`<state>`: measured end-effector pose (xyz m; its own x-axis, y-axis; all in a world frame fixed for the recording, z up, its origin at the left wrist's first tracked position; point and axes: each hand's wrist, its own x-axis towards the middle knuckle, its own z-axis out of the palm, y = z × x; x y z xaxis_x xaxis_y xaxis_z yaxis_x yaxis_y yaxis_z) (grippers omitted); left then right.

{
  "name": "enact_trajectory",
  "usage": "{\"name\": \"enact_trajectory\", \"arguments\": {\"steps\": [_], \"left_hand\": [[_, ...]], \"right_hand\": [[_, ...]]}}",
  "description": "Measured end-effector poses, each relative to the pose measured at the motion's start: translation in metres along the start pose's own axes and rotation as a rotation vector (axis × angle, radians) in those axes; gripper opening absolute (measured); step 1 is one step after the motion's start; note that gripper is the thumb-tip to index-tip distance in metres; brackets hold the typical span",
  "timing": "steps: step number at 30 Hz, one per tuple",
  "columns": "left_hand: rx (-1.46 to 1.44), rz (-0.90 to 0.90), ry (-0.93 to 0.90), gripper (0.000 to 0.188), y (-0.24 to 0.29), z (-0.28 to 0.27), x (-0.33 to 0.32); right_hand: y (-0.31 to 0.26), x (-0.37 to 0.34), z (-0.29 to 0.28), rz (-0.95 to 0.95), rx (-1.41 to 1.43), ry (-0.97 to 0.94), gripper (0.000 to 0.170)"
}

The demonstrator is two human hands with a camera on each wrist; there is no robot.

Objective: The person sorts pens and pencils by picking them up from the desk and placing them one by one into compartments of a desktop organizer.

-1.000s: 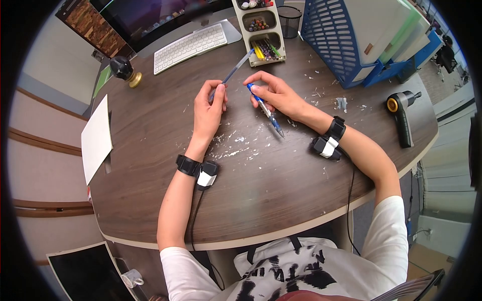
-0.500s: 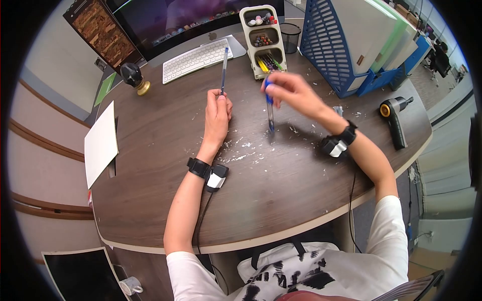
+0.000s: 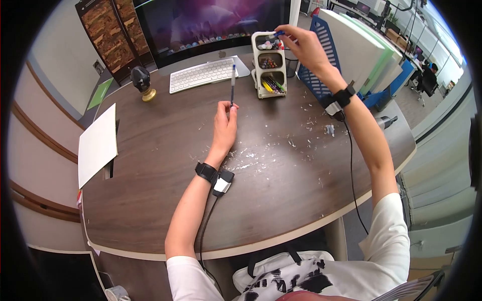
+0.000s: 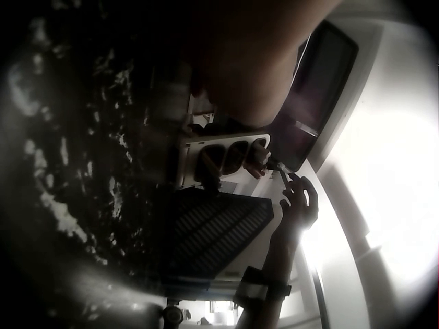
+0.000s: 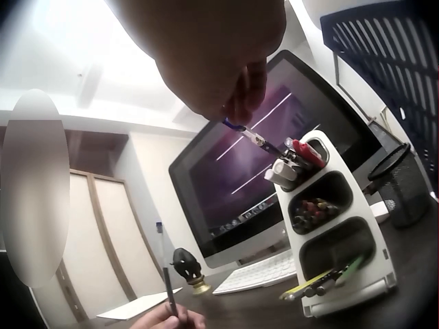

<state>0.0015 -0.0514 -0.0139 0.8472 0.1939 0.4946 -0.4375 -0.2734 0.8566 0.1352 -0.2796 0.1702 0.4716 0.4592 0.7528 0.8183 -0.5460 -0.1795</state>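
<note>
My left hand (image 3: 224,128) grips a slim pen (image 3: 233,80) with a blue end, held upright over the desk. Farther back, my right hand (image 3: 307,46) pinches a blue pen (image 5: 255,137) by its blue end. Its other end slants down into the top compartment of a white desk organizer (image 3: 255,72), among white and red-capped markers (image 5: 307,154). Below those, the organizer's middle compartment holds brown-tipped sticks (image 5: 317,214), and the lowest holds yellow, dark and green pens (image 3: 272,85). In the dark left wrist view, the right hand (image 4: 296,204) also appears at the organizer's top.
Behind the organizer stand a monitor (image 3: 211,30) and a mesh cup (image 5: 405,195); a white keyboard (image 3: 201,75) lies to its left. A blue file rack (image 3: 316,83) rises beside the right forearm. White scraps (image 3: 258,156) litter the desk. A black knob on a gold base (image 3: 143,83) stands left.
My right hand has carried the blue pen up and back from mid-desk to the organizer's top compartment. The left hand's pen has swung from slanted to upright. The head view has tilted up.
</note>
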Motion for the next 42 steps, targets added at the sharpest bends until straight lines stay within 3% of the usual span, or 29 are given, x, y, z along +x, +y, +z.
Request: {"name": "enact_trajectory", "arguments": {"steps": [6, 8, 10, 12, 16, 18, 21, 22, 24, 27, 32, 34, 36, 38, 42], "left_hand": [[0.142, 0.132, 0.107, 0.015, 0.004, -0.001, 0.003], [0.032, -0.063, 0.014, 0.017, 0.006, -0.004, 0.003], [-0.035, -0.068, 0.014, 0.017, 0.006, -0.002, 0.003], [-0.1, -0.077, 0.012, 0.017, 0.004, 0.002, 0.003], [-0.138, -0.065, -0.054, 0.017, -0.001, 0.0, 0.004], [-0.08, -0.08, -0.089, 0.016, 0.0, -0.002, 0.004], [-0.186, -0.118, -0.104, 0.015, 0.002, 0.0, 0.003], [-0.275, -0.135, -0.129, 0.015, 0.004, 0.001, 0.001], [-0.361, -0.156, -0.166, 0.014, 0.007, 0.002, -0.001], [-0.285, -0.182, -0.247, 0.015, 0.012, 0.0, -0.002], [-0.379, -0.236, -0.139, 0.017, 0.012, -0.005, 0.002], [-0.339, -0.209, -0.055, 0.019, 0.015, -0.006, 0.004], [-0.353, -0.239, 0.047, 0.02, 0.006, -0.011, 0.005], [-0.364, -0.268, 0.057, 0.021, 0.004, -0.016, 0.005], [-0.366, -0.279, 0.083, 0.023, 0.004, -0.019, 0.005]], "right_hand": [[0.01, 0.014, 0.034, 0.014, -0.053, -0.094, 0.026], [0.016, 0.015, 0.041, -0.068, -0.149, -0.1, 0.028], [0.011, 0.013, 0.045, -0.045, -0.365, -0.107, 0.034], [0.001, 0.007, 0.044, -0.02, -0.384, -0.099, 0.039], [-0.034, -0.026, 0.041, -0.025, -0.191, -0.052, 0.032], [-0.043, -0.057, 0.05, 0.093, 0.185, -0.154, 0.026], [-0.069, -0.096, 0.053, 0.336, 0.384, -0.425, 0.029], [-0.069, -0.107, 0.065, 0.323, 0.54, -0.425, 0.032], [-0.074, -0.121, 0.066, 0.546, 0.796, -0.567, 0.026], [-0.061, -0.13, 0.079, 0.595, 1.028, -0.57, 0.024], [-0.031, -0.143, 0.101, 0.656, 1.201, -0.517, 0.027], [-0.025, -0.148, 0.105, 0.78, 1.298, -0.495, 0.027], [-0.025, -0.151, 0.108, 0.786, 1.328, -0.476, 0.027], [-0.028, -0.151, 0.107, 0.677, 1.319, -0.508, 0.028], [-0.027, -0.152, 0.108, 0.68, 1.35, -0.491, 0.028]]}}
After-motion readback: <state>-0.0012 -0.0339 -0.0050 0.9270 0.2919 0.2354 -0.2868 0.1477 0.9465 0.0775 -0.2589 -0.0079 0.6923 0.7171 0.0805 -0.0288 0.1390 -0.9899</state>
